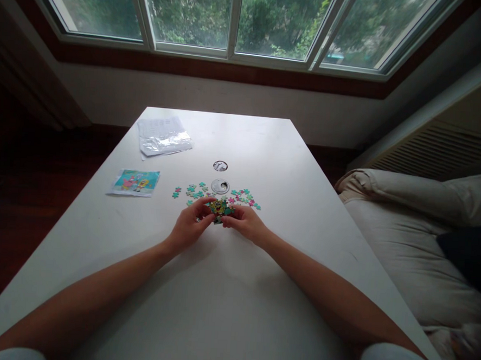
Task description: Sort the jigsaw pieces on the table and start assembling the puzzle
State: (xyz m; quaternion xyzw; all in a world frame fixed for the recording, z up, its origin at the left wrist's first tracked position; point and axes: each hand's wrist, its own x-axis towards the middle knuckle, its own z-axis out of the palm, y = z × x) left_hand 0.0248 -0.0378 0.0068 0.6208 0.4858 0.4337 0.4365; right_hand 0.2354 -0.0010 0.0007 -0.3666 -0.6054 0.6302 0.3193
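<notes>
Between my two hands is a small joined cluster of jigsaw puzzle pieces [219,207], yellow and green, raised a little toward me. My left hand [192,218] grips its left side between thumb and fingers. On the right side, my right hand [245,221] pinches it the same way. Just beyond my hands lie loose puzzle pieces [245,197], green, pink and pale, spread to both sides. Behind the cluster sits a round, silvery tin-like disc [220,186]. My fingers hide part of the cluster and some pieces near it.
A printed cartoon picture sheet [136,183] rests on the white table [232,310] at left. Behind it are papers in a clear plastic sleeve [164,136]. A second round disc [220,166] lies farther back. A beige sofa [395,238] stands along the right side.
</notes>
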